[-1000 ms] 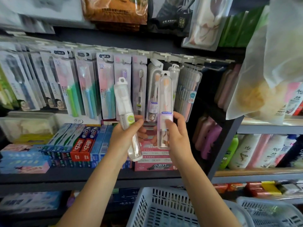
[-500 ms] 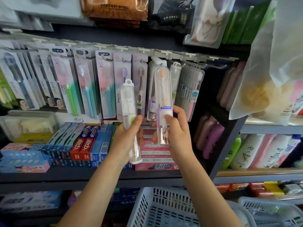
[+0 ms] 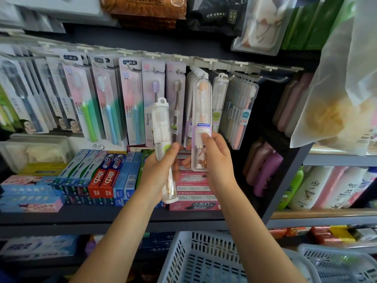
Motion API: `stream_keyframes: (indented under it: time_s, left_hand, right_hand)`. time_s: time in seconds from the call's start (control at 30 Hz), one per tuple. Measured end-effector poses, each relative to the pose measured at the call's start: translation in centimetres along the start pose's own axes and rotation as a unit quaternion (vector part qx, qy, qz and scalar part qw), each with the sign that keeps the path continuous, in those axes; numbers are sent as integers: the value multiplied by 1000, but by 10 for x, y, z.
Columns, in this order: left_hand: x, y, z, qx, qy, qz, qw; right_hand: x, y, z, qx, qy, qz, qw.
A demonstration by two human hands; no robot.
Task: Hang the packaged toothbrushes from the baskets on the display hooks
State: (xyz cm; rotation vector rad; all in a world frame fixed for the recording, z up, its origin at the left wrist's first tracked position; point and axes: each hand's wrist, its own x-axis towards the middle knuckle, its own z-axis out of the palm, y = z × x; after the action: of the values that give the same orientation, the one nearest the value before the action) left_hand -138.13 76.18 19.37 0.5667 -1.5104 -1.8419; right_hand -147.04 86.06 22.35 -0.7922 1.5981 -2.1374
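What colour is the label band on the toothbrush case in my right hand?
Pale purple with a blue strip on top, on the toothbrush case held by the right hand; head view.

I see dark grey metal shelving filling the view, its board running below hand level and stacked with boxed toothpaste. A slanted grey upright stands to the right, with wooden shelves of bottles beyond. Soft, even light falls throughout.

both toothbrush cases look like clear glossy plastic. baskets at 6 o'clock are white matt plastic lattice. bag at 3 o'clock is frosted film, boxes shiny cardboard.
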Motion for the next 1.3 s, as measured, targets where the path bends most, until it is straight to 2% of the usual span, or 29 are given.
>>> stream_keyframes:
  time_s: [0.3, 0.53, 0.7, 0.83, 0.93, 1.07, 1.3]
  left_hand:
    - [5, -10, -5, -14, -3, -7, 1000]
    - [4, -6, -6, -15, 1, -5, 1000]
    - [-4, -1, 0, -2, -29, 6, 1000]
    - [-9, 1, 7, -46, -34, -15, 998]
    - [-13, 0, 14, -17, -32, 17, 999]
    - [-18, 6, 35, 18, -42, 60, 997]
    - [-18, 30, 79, 72, -103, 68, 990]
  right_hand:
    - [-6, 51, -6, -18, 39, 79, 996]
    - [9, 52, 2, -54, 38, 108, 992]
    - [9, 53, -4, -25, 21, 143, 989]
    - [-3, 55, -18, -18, 14, 164, 986]
    - [-19, 51, -27, -37, -19, 137, 990]
    - [-40, 35, -36, -40, -115, 82, 989]
    - [-37, -2, -53, -19, -26, -18, 999]
